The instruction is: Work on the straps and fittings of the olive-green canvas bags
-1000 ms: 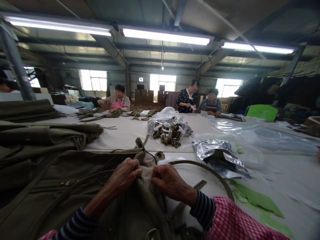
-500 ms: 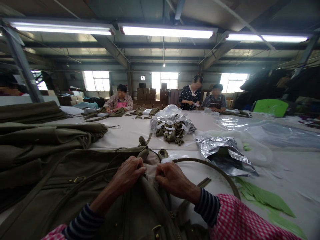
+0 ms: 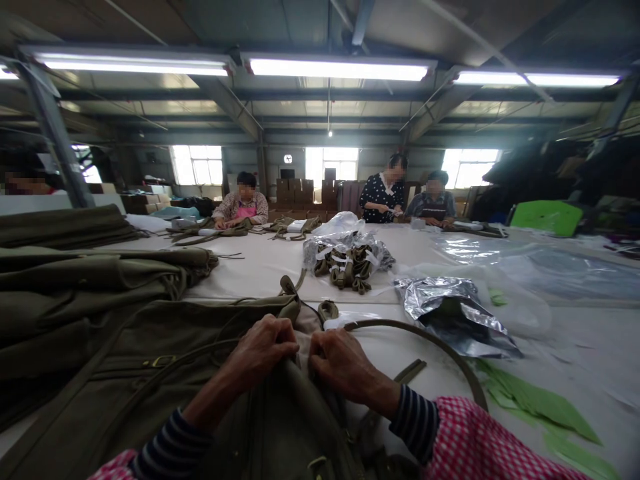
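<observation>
- a long white worktable [image 3: 260,267] runs the length of the hall, wide enough for several people to spread cloth flat; three other people work at its far end.
- a large olive-green canvas bag [image 3: 150,373] lies on the near left of the table, its mouth pulled up toward the wearer so both hands can reach it; more folded olive canvas [image 3: 75,280] is stacked just behind it.
- a long olive webbing strap [image 3: 430,343] arcs from the bag out over the table to the right, lying loose.
- a crumpled silver foil pouch [image 3: 450,310] sits right of centre, well apart from the hands.
- a clear plastic bag of rolled olive straps [image 3: 347,257] rests further back, mid-table.
- pale green paper scraps [image 3: 530,403] lie near the right edge.
- the left hand [image 3: 263,350] is curled closed, pinching a fold of the bag's canvas at its opening.
- the right hand [image 3: 343,363] is likewise closed on the cloth just beside it, the two fists nearly touching, seemingly to hold the edge taut between them.
</observation>
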Action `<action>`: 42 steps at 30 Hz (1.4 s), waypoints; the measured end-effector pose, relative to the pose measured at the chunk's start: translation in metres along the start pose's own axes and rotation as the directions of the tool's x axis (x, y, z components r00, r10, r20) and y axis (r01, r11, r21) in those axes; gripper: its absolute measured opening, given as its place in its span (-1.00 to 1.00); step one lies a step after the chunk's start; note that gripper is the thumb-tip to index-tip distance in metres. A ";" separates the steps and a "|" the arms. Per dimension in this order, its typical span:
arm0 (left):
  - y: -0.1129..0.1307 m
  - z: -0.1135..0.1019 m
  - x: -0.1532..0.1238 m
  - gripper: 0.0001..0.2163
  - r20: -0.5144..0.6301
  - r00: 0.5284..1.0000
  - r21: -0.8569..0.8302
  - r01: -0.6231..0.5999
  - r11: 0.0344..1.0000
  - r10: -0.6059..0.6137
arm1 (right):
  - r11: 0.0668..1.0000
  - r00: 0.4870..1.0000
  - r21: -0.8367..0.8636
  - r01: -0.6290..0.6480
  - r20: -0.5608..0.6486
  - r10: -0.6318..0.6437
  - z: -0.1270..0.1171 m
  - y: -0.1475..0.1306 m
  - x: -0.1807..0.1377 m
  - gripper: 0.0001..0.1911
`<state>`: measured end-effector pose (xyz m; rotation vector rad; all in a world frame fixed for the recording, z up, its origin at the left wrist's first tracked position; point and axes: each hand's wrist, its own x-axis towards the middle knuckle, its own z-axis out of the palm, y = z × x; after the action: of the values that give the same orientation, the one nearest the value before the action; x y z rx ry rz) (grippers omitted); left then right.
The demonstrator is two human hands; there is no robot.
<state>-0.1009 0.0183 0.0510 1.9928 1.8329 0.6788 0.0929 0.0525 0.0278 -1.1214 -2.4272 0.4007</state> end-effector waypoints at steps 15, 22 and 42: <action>-0.034 0.034 0.014 -0.77 -0.120 0.981 -0.077 -0.164 0.984 0.154 | 0.994 0.996 -0.095 0.058 0.080 -0.050 0.003 -0.005 0.009 -0.80; -0.025 0.025 0.011 -0.76 -0.106 0.984 -0.211 -0.163 0.964 0.143 | 0.972 0.997 0.223 0.073 -0.033 -0.067 0.002 -0.009 0.012 -0.67; -0.018 0.017 0.007 -0.58 -0.055 0.996 -0.532 -0.084 0.842 0.065 | 0.838 0.989 0.544 -0.027 -0.109 0.103 0.021 -0.003 0.019 -0.88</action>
<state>-0.1062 0.0282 0.0277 1.6825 1.3776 1.1144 0.0692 0.0633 0.0158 -0.9353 -1.9668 0.9359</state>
